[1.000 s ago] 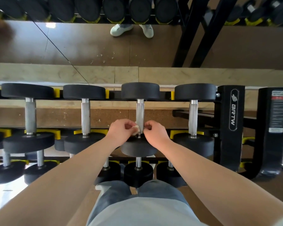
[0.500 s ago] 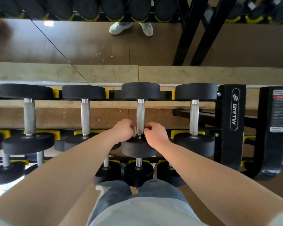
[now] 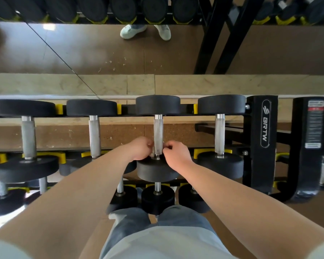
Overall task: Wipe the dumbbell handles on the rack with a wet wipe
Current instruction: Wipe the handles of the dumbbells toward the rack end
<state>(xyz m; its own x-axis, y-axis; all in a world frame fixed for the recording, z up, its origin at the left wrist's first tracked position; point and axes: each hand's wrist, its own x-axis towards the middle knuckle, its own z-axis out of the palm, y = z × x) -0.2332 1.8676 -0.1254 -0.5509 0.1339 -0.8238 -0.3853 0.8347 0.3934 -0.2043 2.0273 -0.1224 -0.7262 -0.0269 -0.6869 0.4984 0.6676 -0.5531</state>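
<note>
Several black dumbbells with knurled steel handles lie across the top tier of a black rack [image 3: 262,143]. Both my hands work at the near end of the third dumbbell handle [image 3: 158,131], just above its near weight head [image 3: 155,171]. My left hand [image 3: 141,148] grips the left side of the handle with curled fingers. My right hand [image 3: 176,156] pinches at the right side. The wet wipe [image 3: 152,153] shows only as a small pale sliver between my fingers and the steel; the rest is hidden under my hands.
Neighbouring handles stand to the left [image 3: 94,135] and right [image 3: 220,133]. Smaller dumbbells [image 3: 157,199] sit on the lower tier by my knees. A mirror behind the rack reflects white shoes [image 3: 131,31] and more dumbbells.
Both hands have slid a little down the handle toward its near end and closed tighter around it. The white wipe, plain between my hands a second ago, is now mostly covered.
</note>
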